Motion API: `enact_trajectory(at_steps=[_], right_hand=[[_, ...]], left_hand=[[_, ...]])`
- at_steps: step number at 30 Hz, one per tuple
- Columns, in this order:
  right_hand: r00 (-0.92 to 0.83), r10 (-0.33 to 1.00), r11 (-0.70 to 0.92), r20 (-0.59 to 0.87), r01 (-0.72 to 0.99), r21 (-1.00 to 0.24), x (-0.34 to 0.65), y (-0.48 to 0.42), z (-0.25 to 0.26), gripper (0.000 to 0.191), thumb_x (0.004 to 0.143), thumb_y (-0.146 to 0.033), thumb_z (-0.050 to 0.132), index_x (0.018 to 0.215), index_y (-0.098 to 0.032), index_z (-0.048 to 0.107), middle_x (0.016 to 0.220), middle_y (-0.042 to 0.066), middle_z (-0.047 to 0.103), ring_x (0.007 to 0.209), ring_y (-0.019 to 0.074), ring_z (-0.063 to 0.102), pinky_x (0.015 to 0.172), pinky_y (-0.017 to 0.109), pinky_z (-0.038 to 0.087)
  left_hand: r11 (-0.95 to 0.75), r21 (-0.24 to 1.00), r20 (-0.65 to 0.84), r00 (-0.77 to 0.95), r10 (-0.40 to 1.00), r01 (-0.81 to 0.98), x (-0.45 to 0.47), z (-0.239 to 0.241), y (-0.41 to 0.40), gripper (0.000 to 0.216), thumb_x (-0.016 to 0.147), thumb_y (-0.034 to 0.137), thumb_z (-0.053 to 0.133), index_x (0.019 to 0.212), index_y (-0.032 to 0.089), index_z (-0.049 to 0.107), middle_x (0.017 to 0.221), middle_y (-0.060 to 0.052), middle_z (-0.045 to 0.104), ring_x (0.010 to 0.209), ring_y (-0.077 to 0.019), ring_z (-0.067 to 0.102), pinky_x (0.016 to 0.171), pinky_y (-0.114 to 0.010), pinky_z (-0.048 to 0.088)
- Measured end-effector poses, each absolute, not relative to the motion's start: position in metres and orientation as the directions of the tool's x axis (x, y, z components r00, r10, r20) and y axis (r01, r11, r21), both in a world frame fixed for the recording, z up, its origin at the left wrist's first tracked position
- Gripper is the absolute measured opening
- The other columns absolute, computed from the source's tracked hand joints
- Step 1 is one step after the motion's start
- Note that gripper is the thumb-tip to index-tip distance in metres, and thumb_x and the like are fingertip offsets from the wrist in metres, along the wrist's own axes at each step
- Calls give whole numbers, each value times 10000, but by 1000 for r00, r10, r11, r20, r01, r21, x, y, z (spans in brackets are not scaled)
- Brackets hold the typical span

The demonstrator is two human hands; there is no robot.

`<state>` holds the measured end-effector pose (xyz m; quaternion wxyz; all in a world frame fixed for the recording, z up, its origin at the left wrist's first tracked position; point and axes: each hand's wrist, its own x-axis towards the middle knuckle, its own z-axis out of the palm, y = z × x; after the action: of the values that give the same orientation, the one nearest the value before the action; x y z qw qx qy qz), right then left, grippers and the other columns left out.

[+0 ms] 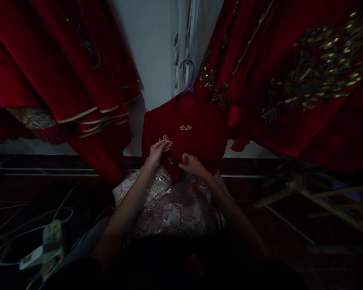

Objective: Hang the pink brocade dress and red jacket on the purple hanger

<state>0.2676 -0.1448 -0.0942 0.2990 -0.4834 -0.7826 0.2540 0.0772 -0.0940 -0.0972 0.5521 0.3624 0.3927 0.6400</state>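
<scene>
A dark red garment top (205, 137) hangs on a purple hanger (191, 78) in front of me. A pair of pearl flower fasteners (186, 127) sits below its neckline. Lower on the left, my left hand (159, 152) pinches at another pearl flower fastener (165, 138), fingertips on it. A small pearl piece (171, 160) shows just beneath that hand. My right hand (192, 164) is curled, thumb and fingers nearly together, in front of the garment's lower middle; whatever it holds is too small and dark to name. A shiny pale brocade skirt (172, 209) spreads below the top.
Red garments with pale trim (99, 110) hang at the left, and red garments with gold sequins (323, 60) at the right. A power strip (52, 233) with white cables lies at lower left. A wooden frame (317, 197) stands at right.
</scene>
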Motion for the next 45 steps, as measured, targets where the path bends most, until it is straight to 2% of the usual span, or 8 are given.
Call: enact_trajectory(at_steps=[8,15,20,23,26,29,32,45], right_hand=[[-348,912,397,217,621,-676,270,-143,-96,131,688,-260,585,722,-200,474,660,-42,538,606,101,496,590,202,334],[-372,904,409,210,610,-679,270,-144,-92,126,708,-265,585,734,-199,482,687,-33,554,632,106,507,610,208,344],[-472,870,433,140,598,-674,282,-144,-84,129,708,-258,592,712,-191,481,673,-39,528,618,99,457,595,209,332],[-550,834,427,40,599,-677,295,-143,-75,160,703,-274,606,693,-189,472,651,-47,497,601,93,422,565,209,315],[-570,818,381,-73,633,-674,306,-144,-66,198,714,-320,611,694,-190,463,636,-50,475,581,89,403,535,214,301],[-564,814,336,-140,653,-679,314,-145,-60,247,716,-377,618,691,-193,456,630,-47,470,567,88,404,526,223,311],[-540,821,269,-189,656,-705,324,-146,-54,294,711,-427,627,683,-198,445,618,-44,467,548,87,410,515,231,324],[-476,849,170,-230,658,-734,358,-150,-39,436,570,-472,766,744,-181,491,686,-39,502,597,82,429,526,210,333]], left_hand=[[-48,911,48,-11,999,-410,77,-94,-100,397,671,409,767,980,165,713,933,-58,718,773,-101,645,797,-254,509],[-71,940,47,-79,996,-333,84,-91,-96,366,602,442,797,759,145,653,776,-15,677,654,-83,596,651,-233,527],[-121,993,121,167,979,-7,97,-67,-93,379,730,525,665,775,149,659,724,-18,660,659,-131,595,641,-267,518],[-465,859,432,185,883,215,106,-39,-88,233,784,373,647,873,158,658,851,-34,667,778,-144,604,747,-261,493],[-676,556,659,238,713,485,110,-11,-82,247,837,293,574,1046,169,622,1072,-85,615,965,-186,573,871,-319,457],[-689,206,686,399,608,695,109,6,-77,255,853,301,553,1061,168,619,1120,-111,579,1085,-256,497,963,-420,378],[-682,16,625,525,578,731,107,11,-72,231,872,325,529,1002,167,638,1043,-110,597,1055,-273,491,971,-465,336],[-741,-34,624,593,509,671,116,17,-69,252,882,359,496,948,167,646,980,-102,616,1019,-254,482,1025,-479,253]])
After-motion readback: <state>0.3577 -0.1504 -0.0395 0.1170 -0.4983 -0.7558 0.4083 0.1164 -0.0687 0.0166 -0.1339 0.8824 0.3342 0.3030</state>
